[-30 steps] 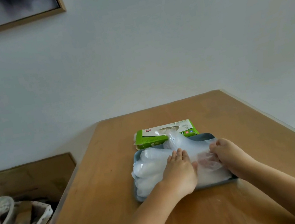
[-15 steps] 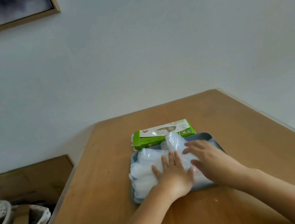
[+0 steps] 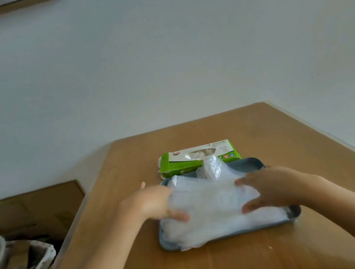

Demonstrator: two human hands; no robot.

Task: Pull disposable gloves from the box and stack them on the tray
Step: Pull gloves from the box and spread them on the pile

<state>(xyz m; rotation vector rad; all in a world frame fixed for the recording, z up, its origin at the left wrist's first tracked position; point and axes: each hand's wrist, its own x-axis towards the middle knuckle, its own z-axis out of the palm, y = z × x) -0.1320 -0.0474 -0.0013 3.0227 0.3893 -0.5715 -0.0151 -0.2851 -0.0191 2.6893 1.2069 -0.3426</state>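
The gloves point(image 3: 217, 210) lie heaped on the tray point(image 3: 253, 162), just near of the green box point(image 3: 199, 157) on the table point(image 3: 217, 268). One glove trails from the box slot onto the heap.

The left hand point(image 3: 151, 205) pinches the heap's left edge, thumb on top and fingers tucked under the film. The right hand point(image 3: 272, 189) is spread wide, pressing the right side. Both are blurred.

I'd say the hands bracket the heap to square it, since such loose film slides and puffs up.
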